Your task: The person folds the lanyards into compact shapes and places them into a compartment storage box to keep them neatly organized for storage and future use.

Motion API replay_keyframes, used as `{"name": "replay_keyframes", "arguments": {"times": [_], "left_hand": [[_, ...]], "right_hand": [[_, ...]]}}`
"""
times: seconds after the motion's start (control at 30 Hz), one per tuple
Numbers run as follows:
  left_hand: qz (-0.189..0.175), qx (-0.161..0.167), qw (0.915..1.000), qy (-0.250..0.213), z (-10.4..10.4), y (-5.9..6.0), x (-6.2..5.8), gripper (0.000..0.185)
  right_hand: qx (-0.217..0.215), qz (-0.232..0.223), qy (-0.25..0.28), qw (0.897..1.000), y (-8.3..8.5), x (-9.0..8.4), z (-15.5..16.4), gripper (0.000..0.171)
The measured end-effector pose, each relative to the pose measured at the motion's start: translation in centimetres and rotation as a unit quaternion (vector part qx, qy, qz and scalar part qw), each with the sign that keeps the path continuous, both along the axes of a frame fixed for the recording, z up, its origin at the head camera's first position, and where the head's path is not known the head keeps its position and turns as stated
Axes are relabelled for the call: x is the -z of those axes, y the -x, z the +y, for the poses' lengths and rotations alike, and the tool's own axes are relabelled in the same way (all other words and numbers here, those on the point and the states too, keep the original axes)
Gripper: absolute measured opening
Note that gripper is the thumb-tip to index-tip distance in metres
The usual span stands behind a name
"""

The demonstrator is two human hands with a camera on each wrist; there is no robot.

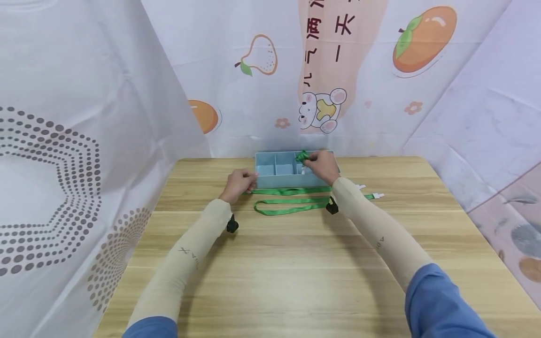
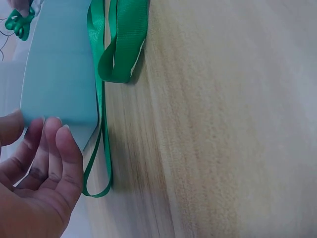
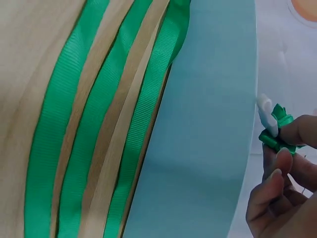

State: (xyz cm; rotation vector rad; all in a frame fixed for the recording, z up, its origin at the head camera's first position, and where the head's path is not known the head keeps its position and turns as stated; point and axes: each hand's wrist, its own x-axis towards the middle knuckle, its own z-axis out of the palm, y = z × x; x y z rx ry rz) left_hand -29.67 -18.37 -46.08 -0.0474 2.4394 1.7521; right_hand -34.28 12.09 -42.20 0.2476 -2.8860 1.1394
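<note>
Pinching a bundled green lanyard (image 1: 302, 157), seemingly above the blue tray (image 1: 270, 180): right hand (image 1: 322, 166).

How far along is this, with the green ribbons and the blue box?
Early on. The right hand pinches one bunched green lanyard over a right-hand compartment of the pale blue divided box. The left hand steadies the box's left end. A long green lanyard lies stretched on the wooden table; the left compartments look empty.
</note>
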Motion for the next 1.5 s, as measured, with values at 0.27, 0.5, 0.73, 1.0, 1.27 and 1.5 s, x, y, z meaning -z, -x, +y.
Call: {"name": "replay_keyframes", "arguments": {"times": [0.27, 0.5, 0.73, 1.0, 1.27, 1.5], "left_hand": [[-0.003, -0.008, 1.0000, -0.001, 0.3, -0.1, -0.1, 0.036], [0.004, -0.016, 0.9999, -0.001, 0.3, -0.1, -0.1, 0.033], [-0.002, -0.018, 0.9998, 0.006, 0.4, 0.0, 0.0, 0.033], [-0.002, -0.013, 0.9999, 0.007, 0.2, 0.1, 0.0, 0.035], [0.002, -0.017, 0.9998, 0.013, 0.2, 0.4, 0.3, 0.031], [0.001, -0.012, 0.9999, 0.009, 0.1, 0.2, 0.1, 0.036]], "right_hand": [[0.019, -0.021, -0.057, 0.998, 0.5, 0.3, -0.4, 0.023], [-0.011, -0.021, -0.155, 0.988, 0.6, 0.4, -1.1, 0.031], [-0.011, -0.028, -0.197, 0.980, 1.0, 0.7, -1.4, 0.017], [-0.014, -0.041, -0.218, 0.975, 1.3, 0.8, -1.7, 0.025], [-0.017, -0.003, -0.161, 0.987, 1.0, 0.6, -1.0, 0.020], [-0.050, 0.057, -0.060, 0.995, 0.6, 0.4, 1.4, 0.031]]}}
